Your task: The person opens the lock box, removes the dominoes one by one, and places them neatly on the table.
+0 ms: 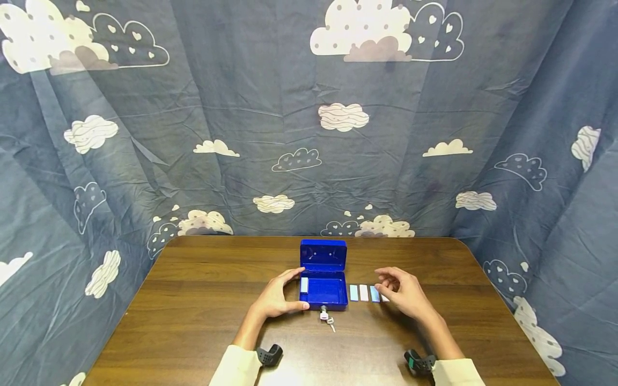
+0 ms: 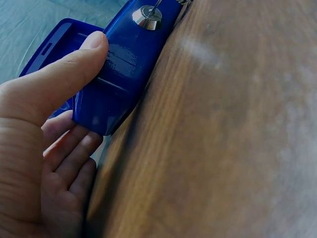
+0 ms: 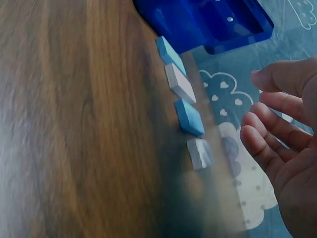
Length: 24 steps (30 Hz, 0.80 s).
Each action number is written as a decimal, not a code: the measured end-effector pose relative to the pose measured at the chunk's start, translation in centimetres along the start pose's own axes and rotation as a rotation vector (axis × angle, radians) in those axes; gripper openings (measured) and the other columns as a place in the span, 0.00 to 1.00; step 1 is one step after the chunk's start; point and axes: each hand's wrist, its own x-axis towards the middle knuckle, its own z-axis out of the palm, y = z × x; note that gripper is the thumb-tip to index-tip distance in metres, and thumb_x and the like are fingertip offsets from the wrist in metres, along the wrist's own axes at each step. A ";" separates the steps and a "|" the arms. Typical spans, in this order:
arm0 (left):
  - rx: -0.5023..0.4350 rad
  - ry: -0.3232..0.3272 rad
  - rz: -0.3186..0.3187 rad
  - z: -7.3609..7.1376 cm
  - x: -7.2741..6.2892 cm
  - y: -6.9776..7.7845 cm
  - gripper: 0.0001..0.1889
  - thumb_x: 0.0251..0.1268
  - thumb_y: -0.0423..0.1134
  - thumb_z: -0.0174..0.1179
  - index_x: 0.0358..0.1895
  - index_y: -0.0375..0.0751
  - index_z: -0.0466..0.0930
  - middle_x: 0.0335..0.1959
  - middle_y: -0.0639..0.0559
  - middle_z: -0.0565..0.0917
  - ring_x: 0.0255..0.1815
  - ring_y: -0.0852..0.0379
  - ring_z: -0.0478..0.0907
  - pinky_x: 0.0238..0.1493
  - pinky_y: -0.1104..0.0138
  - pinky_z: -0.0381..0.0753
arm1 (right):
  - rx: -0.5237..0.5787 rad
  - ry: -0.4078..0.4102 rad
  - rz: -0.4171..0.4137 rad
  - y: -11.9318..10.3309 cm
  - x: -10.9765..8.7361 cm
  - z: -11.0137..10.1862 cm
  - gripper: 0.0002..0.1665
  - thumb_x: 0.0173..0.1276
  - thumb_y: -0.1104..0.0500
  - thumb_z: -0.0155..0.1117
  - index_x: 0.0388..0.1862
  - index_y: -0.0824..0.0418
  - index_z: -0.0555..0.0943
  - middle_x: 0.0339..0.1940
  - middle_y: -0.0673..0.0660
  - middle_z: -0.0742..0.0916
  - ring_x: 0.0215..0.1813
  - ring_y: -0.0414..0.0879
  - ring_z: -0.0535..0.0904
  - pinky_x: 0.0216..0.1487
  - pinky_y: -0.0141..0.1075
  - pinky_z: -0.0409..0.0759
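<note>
A blue metal cash box (image 1: 339,307) stands with its lid (image 1: 323,255) raised at the back. My left hand (image 1: 276,297) holds its left side, the thumb on the front wall and the fingers toward the rear corner. Inside, against the left wall, sits a pale block (image 1: 304,285). Right of the box lies a row of small flat blocks: light blue (image 3: 172,55), white (image 3: 180,83), blue (image 3: 189,118), and a whitish one (image 3: 200,153) at the end. Above the row's right end hovers my right hand (image 1: 403,294), fingers loosely bent, holding nothing.
A key sits in the lock (image 2: 147,18) on the front wall, and a second key (image 1: 331,323) hangs from it onto the wooden table (image 1: 217,273). A dark cloud-patterned curtain (image 1: 251,177) surrounds the table's back and sides. Both wrists wear black bands.
</note>
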 end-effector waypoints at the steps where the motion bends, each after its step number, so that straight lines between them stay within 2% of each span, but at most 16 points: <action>1: 0.000 -0.001 0.002 0.0 0.0 0.0 0.50 0.47 0.53 0.80 0.76 0.46 0.69 0.70 0.48 0.78 0.71 0.49 0.75 0.74 0.48 0.71 | 0.005 -0.002 -0.002 -0.2 0.1 0.1 0.18 0.63 0.65 0.75 0.52 0.66 0.85 0.38 0.61 0.87 0.35 0.36 0.79 0.34 0.28 0.81; 10: -0.008 -0.005 0.009 0.1 -0.1 -0.3 0.50 0.48 0.52 0.81 0.76 0.44 0.68 0.69 0.47 0.78 0.71 0.48 0.75 0.73 0.48 0.72 | 0.034 -0.019 -0.047 -1.2 1.0 0.9 0.18 0.64 0.66 0.74 0.53 0.67 0.84 0.38 0.63 0.87 0.35 0.38 0.80 0.34 0.32 0.83; 18: -0.005 -0.005 0.002 0.0 -0.1 -0.2 0.50 0.47 0.52 0.81 0.76 0.45 0.68 0.70 0.48 0.78 0.71 0.50 0.75 0.74 0.49 0.72 | 0.053 -0.041 -0.052 -1.8 2.2 1.6 0.19 0.63 0.66 0.75 0.53 0.64 0.85 0.38 0.59 0.87 0.36 0.38 0.81 0.38 0.36 0.87; 24: -0.005 -0.009 -0.008 -0.1 0.0 0.0 0.50 0.47 0.52 0.80 0.76 0.45 0.68 0.70 0.47 0.78 0.72 0.49 0.74 0.74 0.49 0.71 | 0.053 -0.056 -0.068 -2.2 2.6 2.1 0.19 0.64 0.66 0.74 0.54 0.65 0.84 0.40 0.64 0.87 0.36 0.40 0.82 0.39 0.39 0.88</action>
